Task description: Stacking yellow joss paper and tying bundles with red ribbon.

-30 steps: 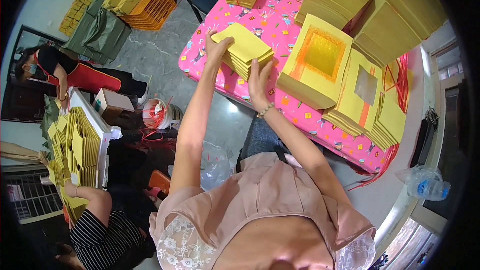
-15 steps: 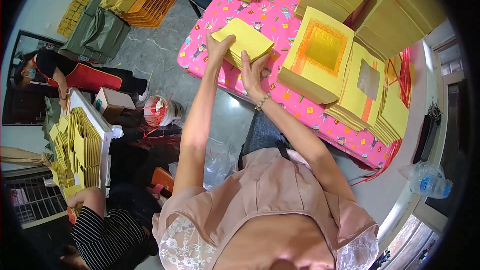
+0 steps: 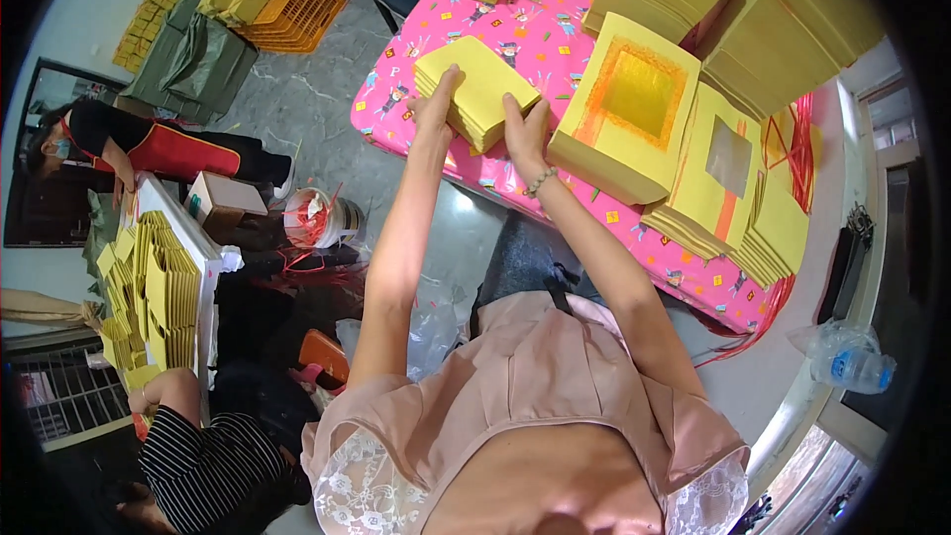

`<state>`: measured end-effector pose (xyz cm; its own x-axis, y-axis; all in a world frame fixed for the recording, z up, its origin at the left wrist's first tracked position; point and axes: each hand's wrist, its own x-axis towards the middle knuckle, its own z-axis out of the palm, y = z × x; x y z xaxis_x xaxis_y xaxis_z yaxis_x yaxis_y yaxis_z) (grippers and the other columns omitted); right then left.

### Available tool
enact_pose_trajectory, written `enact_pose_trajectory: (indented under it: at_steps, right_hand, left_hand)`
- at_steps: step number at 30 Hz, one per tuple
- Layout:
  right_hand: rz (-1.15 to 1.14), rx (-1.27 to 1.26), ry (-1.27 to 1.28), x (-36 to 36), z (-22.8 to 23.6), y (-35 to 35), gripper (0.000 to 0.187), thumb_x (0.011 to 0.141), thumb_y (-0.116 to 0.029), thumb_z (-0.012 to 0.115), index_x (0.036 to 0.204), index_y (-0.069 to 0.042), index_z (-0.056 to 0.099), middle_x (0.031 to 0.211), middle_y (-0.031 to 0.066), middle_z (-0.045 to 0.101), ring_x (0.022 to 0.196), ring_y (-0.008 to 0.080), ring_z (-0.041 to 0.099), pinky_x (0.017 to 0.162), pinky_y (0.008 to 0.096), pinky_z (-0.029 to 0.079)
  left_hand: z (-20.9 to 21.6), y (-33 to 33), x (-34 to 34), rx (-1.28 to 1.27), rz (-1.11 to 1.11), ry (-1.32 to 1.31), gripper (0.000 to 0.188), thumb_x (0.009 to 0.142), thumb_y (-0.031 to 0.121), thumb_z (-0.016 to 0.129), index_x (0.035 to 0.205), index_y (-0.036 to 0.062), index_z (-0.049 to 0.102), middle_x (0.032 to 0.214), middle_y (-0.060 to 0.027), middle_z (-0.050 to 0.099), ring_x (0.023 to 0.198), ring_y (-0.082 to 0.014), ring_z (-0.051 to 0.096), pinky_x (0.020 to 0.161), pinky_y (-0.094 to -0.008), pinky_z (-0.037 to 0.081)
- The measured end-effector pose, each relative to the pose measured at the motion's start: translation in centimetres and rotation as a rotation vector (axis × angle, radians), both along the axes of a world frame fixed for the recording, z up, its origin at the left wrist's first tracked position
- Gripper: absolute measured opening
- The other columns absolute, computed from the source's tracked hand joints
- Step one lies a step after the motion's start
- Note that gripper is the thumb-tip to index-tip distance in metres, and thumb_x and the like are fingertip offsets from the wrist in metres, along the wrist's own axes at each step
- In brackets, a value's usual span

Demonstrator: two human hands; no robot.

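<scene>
- The stack of plain yellow paper sheets (image 3: 478, 89) is squarer now than a second ago: its edges were fanned and uneven then, and now they sit nearly flush between both hands.
- The left hand (image 3: 436, 109) presses flat against the stack's left side, fingers extended; the right hand (image 3: 525, 134), with a bead bracelet at the wrist, braces the near right edge. Each grip is a flat clamp on the stack, not a closed fist.
- The stack rests near the left edge of the table (image 3: 555, 40), which is covered in a pink patterned cloth.
- Judging by the tidier edges, the sheets are being tapped into alignment.
- To the right lies a thicker pile with a gold square (image 3: 629, 104), and further stacks fill the far right.
- Left, on the grey floor, stand an orange crate (image 3: 287, 5) and a white bucket (image 3: 322, 218); other people work at a second bench.
</scene>
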<state>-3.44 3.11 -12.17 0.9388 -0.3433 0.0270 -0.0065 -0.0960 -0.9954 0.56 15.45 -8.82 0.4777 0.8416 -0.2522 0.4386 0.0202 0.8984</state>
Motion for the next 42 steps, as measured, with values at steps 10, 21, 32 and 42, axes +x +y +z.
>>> enact_pose_trajectory:
  at_steps: [10,21,32,42]
  right_hand:
    - [0.090,-0.020,0.102,-5.9,3.2,1.4,0.064,0.084,-0.035,0.070,0.127,0.004,0.042,0.122,0.0231,0.048,0.114,0.0356,0.047,0.098,0.0452,0.037]
    - [0.069,0.062,0.026,-6.9,0.0,2.2,0.064,0.082,-0.030,0.072,0.125,0.004,0.041,0.120,0.0245,0.048,0.115,0.0369,0.046,0.100,0.0462,0.035]
    - [0.530,0.227,-0.068,-18.5,8.7,-11.8,0.039,0.095,-0.019,0.062,0.129,-0.003,0.051,0.125,0.0115,0.059,0.119,0.0186,0.055,0.098,0.0343,0.045]
    - [-0.354,0.270,-0.041,-26.0,5.2,-26.2,0.032,0.097,-0.007,0.055,0.128,-0.004,0.050,0.115,0.0035,0.059,0.105,0.0126,0.058,0.090,0.0256,0.048]
  left_hand:
    - [0.9,5.7,-2.7,-0.838,-0.622,-0.120,0.042,0.078,0.016,0.079,0.113,0.0024,0.062,0.104,-0.0095,0.068,0.095,-0.0211,0.067,0.079,-0.0348,0.057]
    - [2.1,4.6,-5.2,-0.799,-0.765,-0.238,0.050,0.084,0.015,0.068,0.129,0.0022,0.049,0.115,-0.0124,0.062,0.102,-0.0277,0.064,0.088,-0.0416,0.055]
    - [14.5,5.6,-9.1,-0.653,-0.825,-0.462,0.057,0.089,0.028,0.061,0.136,-0.0007,0.046,0.124,-0.0164,0.060,0.108,-0.0292,0.063,0.093,-0.0429,0.052]
    - [24.3,-15.7,-4.9,-0.519,-1.348,-0.161,0.052,0.076,0.030,0.066,0.115,-0.0035,0.060,0.098,-0.0140,0.068,0.081,-0.0222,0.067,0.071,-0.0305,0.054]
